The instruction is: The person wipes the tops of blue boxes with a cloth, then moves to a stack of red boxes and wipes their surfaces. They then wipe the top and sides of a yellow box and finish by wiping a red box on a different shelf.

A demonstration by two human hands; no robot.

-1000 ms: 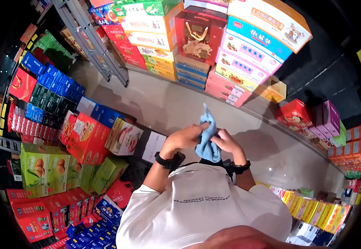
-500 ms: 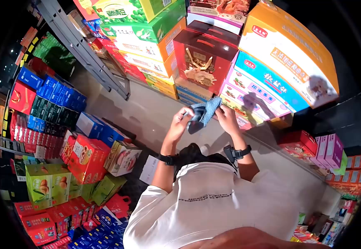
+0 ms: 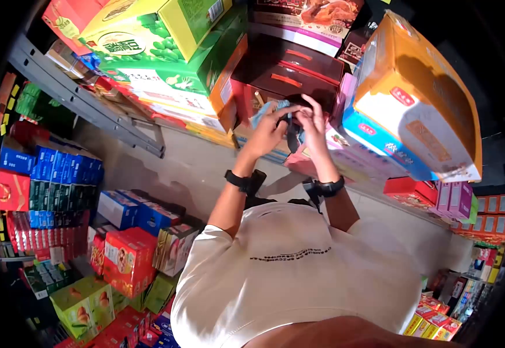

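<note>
- Hands first: the left hand point(image 3: 269, 132) and right hand point(image 3: 311, 119) are both raised out in front. Their fingers are curled in and pinched onto a blue cloth point(image 3: 261, 114), so neither one is spread wide or free.
- Cloth is mostly swallowed by the fingers. Only a light blue edge pokes out by the left knuckles, plus a darker fold hanging between the palms. My guess is the two-handed pinch keeps it bunched small instead of flapping around.
- It's right up at the front of a dark red gift box point(image 3: 290, 72). Can't tell if it actually touches the box or just sits in front of it.
- That box is wedged between a green carton point(image 3: 177, 78) on the left and an orange carton point(image 3: 423, 110) on the right. Everything's stacked flat, one on top of another, with the printed faces out toward the aisle, probably so the labels can be read.
- Black wristbands point(image 3: 238, 180) sit on both wrists, back from the palms, so they don't crowd the grip.
- A grey shelf rail point(image 3: 84, 105) runs off left under more cartons. Red boxes point(image 3: 126, 260) and blue ones are piled low on that side, next to a strip of floor point(image 3: 189, 168).
</note>
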